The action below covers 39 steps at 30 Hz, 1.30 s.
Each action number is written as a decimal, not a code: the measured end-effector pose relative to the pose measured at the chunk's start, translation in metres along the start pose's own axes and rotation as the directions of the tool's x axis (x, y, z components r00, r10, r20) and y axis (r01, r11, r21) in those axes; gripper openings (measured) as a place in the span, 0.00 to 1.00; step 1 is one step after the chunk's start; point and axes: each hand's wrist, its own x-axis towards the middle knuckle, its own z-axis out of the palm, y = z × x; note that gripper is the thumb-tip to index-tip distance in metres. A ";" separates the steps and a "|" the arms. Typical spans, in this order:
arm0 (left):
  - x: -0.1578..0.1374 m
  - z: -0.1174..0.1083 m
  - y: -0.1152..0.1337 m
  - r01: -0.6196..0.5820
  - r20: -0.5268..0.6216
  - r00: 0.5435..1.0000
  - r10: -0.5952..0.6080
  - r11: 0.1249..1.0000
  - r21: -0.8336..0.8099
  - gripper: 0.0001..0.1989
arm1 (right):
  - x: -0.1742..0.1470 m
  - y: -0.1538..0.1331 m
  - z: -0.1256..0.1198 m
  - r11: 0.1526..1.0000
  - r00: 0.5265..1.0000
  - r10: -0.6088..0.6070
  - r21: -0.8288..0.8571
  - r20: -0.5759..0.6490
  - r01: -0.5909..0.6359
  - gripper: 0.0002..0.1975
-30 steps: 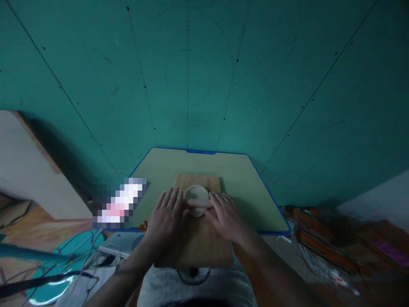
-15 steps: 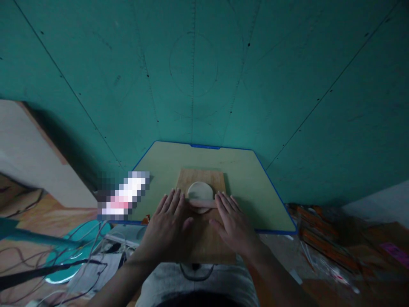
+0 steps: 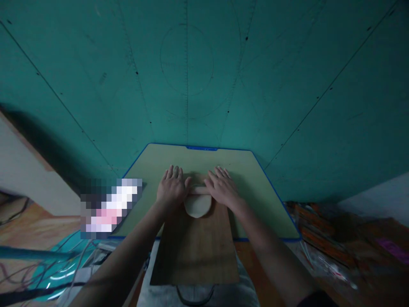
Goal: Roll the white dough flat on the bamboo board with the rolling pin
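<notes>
A wooden rolling pin (image 3: 200, 190) lies crosswise over the far part of a flat, pale round of dough (image 3: 198, 206). My left hand (image 3: 173, 185) rests flat on the pin's left end, fingers stretched forward. On its right end lies my right hand (image 3: 223, 186), palm down with the fingers straight. Both palms cover the pin's ends, so only its middle shows. Beneath the dough is a wooden cutting board (image 3: 198, 256) with a dark handle (image 3: 195, 302) at its near edge.
The board lies on a pale, blue-edged table (image 3: 265, 213) against a green wall (image 3: 198, 85). A pixelated bright item (image 3: 111, 209) sits at the table's left. Cables and a teal round base (image 3: 54, 264) are on the left floor; orange clutter (image 3: 319, 230) lies at right.
Both hands have pushed the rolling pin forward, from the dough's near part to its far part. The board now reaches nearer to my body, and the camera view has shifted slightly.
</notes>
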 end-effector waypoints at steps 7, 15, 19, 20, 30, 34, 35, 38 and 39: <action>0.040 0.016 -0.009 0.057 0.044 0.997 -0.057 0.998 0.006 0.32 | 0.044 0.012 0.005 0.997 0.995 0.067 0.028 0.069 -0.069 0.27; 0.017 0.009 -0.005 0.000 0.018 1.000 0.000 1.000 0.004 0.32 | 0.024 0.007 0.002 1.000 0.990 0.006 0.018 0.138 -0.008 0.32; -0.011 -0.002 0.001 -0.027 -0.010 1.000 0.027 0.999 0.017 0.29 | -0.003 0.002 -0.003 0.996 0.993 -0.086 -0.020 0.083 0.088 0.32; -0.017 -0.005 0.001 -0.034 -0.014 0.999 0.034 0.999 0.020 0.29 | -0.009 0.000 -0.004 0.995 0.992 -0.099 -0.024 0.074 0.101 0.32; -0.080 -0.016 0.007 -0.147 -0.127 0.981 0.148 0.989 0.020 0.30 | -0.078 -0.018 -0.006 0.983 0.982 -0.181 -0.029 -0.057 0.180 0.29; -0.117 -0.017 0.011 -0.196 -0.232 0.951 0.204 0.979 0.060 0.30 | -0.109 -0.020 0.001 0.974 0.965 -0.225 -0.034 -0.136 0.223 0.32; -0.126 -0.018 0.012 -0.210 -0.251 0.942 0.221 0.975 0.069 0.30 | -0.117 -0.019 0.003 0.972 0.960 -0.235 -0.035 -0.150 0.232 0.33; -0.145 -0.021 0.011 -0.256 -0.290 0.918 0.272 0.962 0.091 0.30 | -0.138 -0.015 0.009 0.959 0.943 -0.283 -0.037 -0.177 0.281 0.36; -0.149 -0.022 0.011 -0.272 -0.296 0.910 0.289 0.957 0.098 0.30 | -0.143 -0.014 0.010 0.954 0.938 -0.299 -0.039 -0.178 0.297 0.36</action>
